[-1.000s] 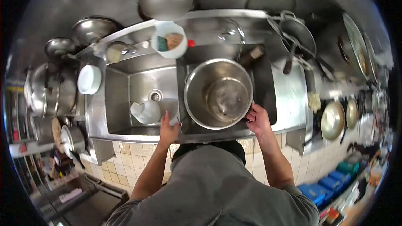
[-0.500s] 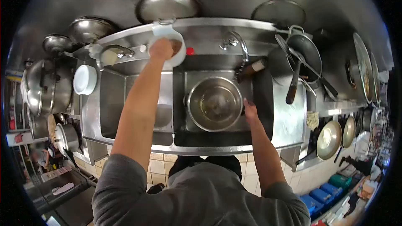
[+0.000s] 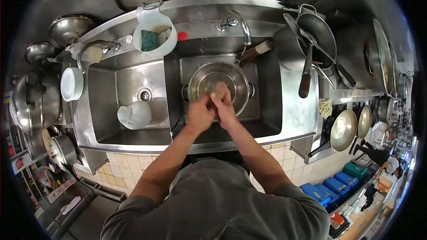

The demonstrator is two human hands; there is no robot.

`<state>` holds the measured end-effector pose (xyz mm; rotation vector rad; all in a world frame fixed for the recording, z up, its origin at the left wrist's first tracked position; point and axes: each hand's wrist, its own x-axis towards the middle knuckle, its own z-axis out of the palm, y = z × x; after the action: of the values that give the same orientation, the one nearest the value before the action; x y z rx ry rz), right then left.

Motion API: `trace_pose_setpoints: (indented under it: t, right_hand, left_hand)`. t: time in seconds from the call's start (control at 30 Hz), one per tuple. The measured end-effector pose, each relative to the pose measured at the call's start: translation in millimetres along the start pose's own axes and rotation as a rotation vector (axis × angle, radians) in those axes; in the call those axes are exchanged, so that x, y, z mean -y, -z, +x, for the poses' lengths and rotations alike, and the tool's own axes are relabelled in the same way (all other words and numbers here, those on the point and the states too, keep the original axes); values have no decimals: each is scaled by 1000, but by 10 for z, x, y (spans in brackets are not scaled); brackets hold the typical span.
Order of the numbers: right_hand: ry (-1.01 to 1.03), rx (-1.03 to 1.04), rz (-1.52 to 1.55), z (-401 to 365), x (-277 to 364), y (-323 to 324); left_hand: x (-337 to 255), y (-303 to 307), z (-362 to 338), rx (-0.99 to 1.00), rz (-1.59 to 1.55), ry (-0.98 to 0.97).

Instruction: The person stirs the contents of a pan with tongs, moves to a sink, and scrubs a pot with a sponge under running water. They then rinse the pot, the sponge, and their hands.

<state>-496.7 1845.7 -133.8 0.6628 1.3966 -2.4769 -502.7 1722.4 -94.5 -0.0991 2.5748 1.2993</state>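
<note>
Above the steel pot (image 3: 242,75), my left hand (image 3: 200,114) and my right hand (image 3: 223,103) are brought together, touching. Motion smears their fingers, and whether anything is between them cannot be made out. Standing in the right sink basin, the two-handled pot looks wet inside, and my hands cover part of its near side. A white plastic container (image 3: 155,52) hangs at the back above the basin divider, holding a green scouring pad (image 3: 150,40) and other pale and brownish pieces. Behind the pot lies a bristle brush (image 3: 255,53).
The left basin holds a white plastic jug (image 3: 134,115). White plates (image 3: 72,84) are stacked at the left. A tap (image 3: 240,24) arches over the right basin, near a red cap (image 3: 182,36). Pans and utensils (image 3: 316,44) crowd the right side.
My left hand has left the white container and come down over the pot. My right hand has let go of the pot's right side and joined it. The view has shifted.
</note>
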Motion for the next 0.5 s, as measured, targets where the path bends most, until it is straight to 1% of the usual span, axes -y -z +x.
trace_pose_setpoints:
  t: [0.03,0.07,0.13,0.17,0.2,0.27,0.3,0.33,0.37,0.4,0.43,0.47,0.5]
  right_hand:
    - [-123,-143,92,159,-254,123]
    - [-125,-143,83,309,-431,300]
    - [-392,-187,-490,581,-683,706]
    - [-406,-184,-502,735,-730,829]
    - [-400,-86,-847,987,-733,904]
    - [-380,41,-1205,1352,-673,894]
    - [-15,21,-1531,1469,-590,811]
    - [380,3,-1812,1613,-628,803]
    - [374,24,-1816,1793,-647,832]
    - [442,235,-2024,2003,-729,971]
    - [498,463,-2214,2087,-904,1127]
    - [482,483,-2215,2177,-1240,1336]
    - [303,326,-2021,2290,-1655,1599]
  left_hand:
    - [161,-207,-95,183,15,-14]
    - [358,-341,-113,294,63,-63]
    - [610,-279,7,258,118,-192]
    - [680,-237,123,43,277,-106]
    - [739,-190,313,-172,438,-16]
    - [1167,-370,771,-473,356,135]
    - [1374,-467,921,-488,351,155]
    - [1566,-542,1019,-353,356,247]
    - [1757,-625,1092,-211,357,334]
    - [1758,-629,1126,-206,356,351]
    - [1614,-590,1103,-168,346,391]
    - [1525,-559,1129,-150,336,420]
    - [1436,-528,1154,-133,327,450]
